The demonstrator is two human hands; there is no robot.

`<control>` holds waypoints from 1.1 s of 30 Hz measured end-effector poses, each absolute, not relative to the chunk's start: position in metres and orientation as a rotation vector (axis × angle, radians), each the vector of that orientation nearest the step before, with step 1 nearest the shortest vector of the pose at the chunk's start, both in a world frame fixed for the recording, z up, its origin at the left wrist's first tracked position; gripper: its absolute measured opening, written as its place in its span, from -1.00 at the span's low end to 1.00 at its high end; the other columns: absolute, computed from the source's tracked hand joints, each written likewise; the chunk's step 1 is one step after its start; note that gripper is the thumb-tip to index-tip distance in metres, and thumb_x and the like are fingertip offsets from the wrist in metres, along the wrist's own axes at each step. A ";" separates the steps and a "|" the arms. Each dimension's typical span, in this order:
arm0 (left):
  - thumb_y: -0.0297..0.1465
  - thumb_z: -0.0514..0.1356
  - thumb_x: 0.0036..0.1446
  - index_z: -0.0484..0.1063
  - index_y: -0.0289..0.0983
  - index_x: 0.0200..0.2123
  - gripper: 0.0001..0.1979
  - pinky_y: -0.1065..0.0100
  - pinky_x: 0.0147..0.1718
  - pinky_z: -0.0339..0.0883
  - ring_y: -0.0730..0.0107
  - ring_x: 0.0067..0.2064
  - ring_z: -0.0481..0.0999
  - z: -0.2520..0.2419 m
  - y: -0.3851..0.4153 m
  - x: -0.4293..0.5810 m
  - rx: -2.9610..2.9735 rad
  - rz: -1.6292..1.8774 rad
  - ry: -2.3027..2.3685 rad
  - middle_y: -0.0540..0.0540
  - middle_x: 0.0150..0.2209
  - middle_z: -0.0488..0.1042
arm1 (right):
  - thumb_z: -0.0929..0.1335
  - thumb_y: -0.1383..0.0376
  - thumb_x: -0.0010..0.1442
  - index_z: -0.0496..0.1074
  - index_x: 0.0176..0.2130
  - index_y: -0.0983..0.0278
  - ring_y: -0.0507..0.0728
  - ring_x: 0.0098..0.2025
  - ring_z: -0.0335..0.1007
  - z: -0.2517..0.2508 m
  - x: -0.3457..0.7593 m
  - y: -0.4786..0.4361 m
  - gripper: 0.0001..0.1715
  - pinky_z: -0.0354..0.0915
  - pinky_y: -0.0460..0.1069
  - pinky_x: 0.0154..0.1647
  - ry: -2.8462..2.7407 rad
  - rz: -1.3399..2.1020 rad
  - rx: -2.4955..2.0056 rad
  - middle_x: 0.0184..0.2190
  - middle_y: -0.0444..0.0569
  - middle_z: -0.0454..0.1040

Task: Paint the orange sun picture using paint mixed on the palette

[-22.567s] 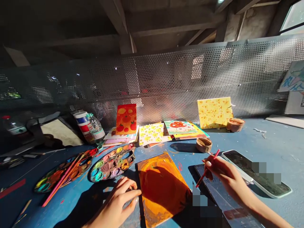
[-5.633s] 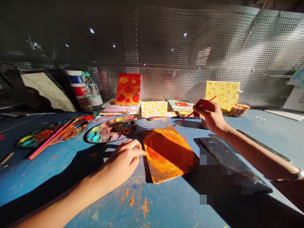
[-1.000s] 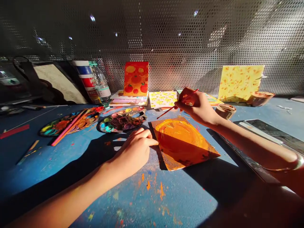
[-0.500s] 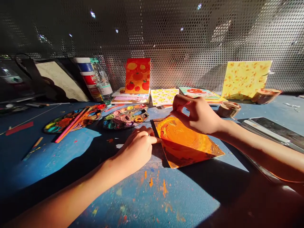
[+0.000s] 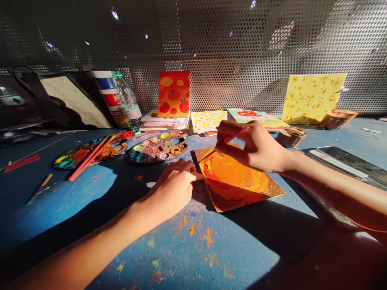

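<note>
A small square painting (image 5: 238, 177) lies flat on the blue table, covered in thick orange paint with brown corners. My right hand (image 5: 254, 149) is closed on a thin red-handled paintbrush (image 5: 237, 134). The brush tip reaches the painting's upper left part, near its brown corner. On the table at the painting's left edge rests my left hand (image 5: 177, 181). Its thumb stretches out and touches that edge, while the other fingers bend loosely forward. It grasps nothing that I can see.
Two paint palettes (image 5: 160, 148) sit to the left, pink and orange brushes (image 5: 90, 159) across the farther-left one. Behind stand a plastic bottle (image 5: 130, 102), a red painting (image 5: 174, 94) and a yellow painting (image 5: 314, 98). At right are brown cups (image 5: 290, 137) and a phone (image 5: 353, 161).
My right hand has shifted slightly left, and the brush now slants more, its tip farther toward the painting's upper left corner. My left hand stays at the edge.
</note>
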State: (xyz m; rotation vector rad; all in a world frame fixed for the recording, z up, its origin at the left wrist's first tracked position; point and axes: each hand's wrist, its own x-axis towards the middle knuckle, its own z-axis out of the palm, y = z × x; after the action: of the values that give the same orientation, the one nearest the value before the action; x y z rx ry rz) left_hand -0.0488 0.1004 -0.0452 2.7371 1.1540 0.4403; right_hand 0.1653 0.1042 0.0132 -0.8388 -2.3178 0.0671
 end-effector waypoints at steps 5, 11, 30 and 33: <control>-0.65 -0.05 0.07 0.58 -0.15 -0.20 -0.52 0.26 -0.13 0.33 0.26 -0.19 0.40 -0.048 0.102 -0.050 2.818 0.448 1.122 -0.06 -0.32 0.43 | 0.31 0.38 0.11 0.27 -0.53 0.25 0.07 -0.47 0.28 0.017 0.182 0.120 -0.80 0.18 0.00 -0.42 -2.248 0.010 -1.014 -0.48 -0.08 0.39; -0.67 -0.08 0.09 0.57 -0.18 -0.25 -0.53 0.29 -0.15 0.30 0.29 -0.20 0.37 -0.048 0.103 -0.050 2.832 0.455 1.089 -0.07 -0.32 0.39 | 0.35 0.41 0.05 0.32 -0.53 0.26 0.06 -0.47 0.28 0.019 0.209 0.140 -0.84 0.19 0.00 -0.41 -2.175 -0.033 -1.144 -0.51 -0.11 0.38; -0.67 -0.03 0.03 0.58 -0.19 -0.30 -0.56 0.34 -0.20 0.31 0.34 -0.22 0.41 -0.055 0.107 -0.054 2.734 0.534 1.198 -0.06 -0.34 0.42 | 0.41 0.06 0.14 0.35 -0.46 0.29 0.01 -0.55 0.32 0.034 0.263 0.068 -0.63 0.21 -0.08 -0.57 -1.815 0.659 -1.205 -0.56 -0.08 0.44; -0.66 -0.05 0.04 0.60 -0.18 -0.33 -0.54 0.34 -0.21 0.33 0.32 -0.22 0.41 -0.048 0.103 -0.053 2.792 0.531 1.157 -0.06 -0.36 0.43 | 0.41 0.02 0.12 0.35 -0.44 0.29 0.01 -0.57 0.27 0.003 0.277 0.066 -0.60 0.17 -0.08 -0.60 -1.621 0.730 -1.202 -0.54 -0.06 0.42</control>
State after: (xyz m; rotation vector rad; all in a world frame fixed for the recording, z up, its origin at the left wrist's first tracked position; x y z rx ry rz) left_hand -0.0534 0.1028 -0.0478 2.7922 1.1567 0.5313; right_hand 0.2770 0.0659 0.0025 -1.2020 -1.6206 0.7301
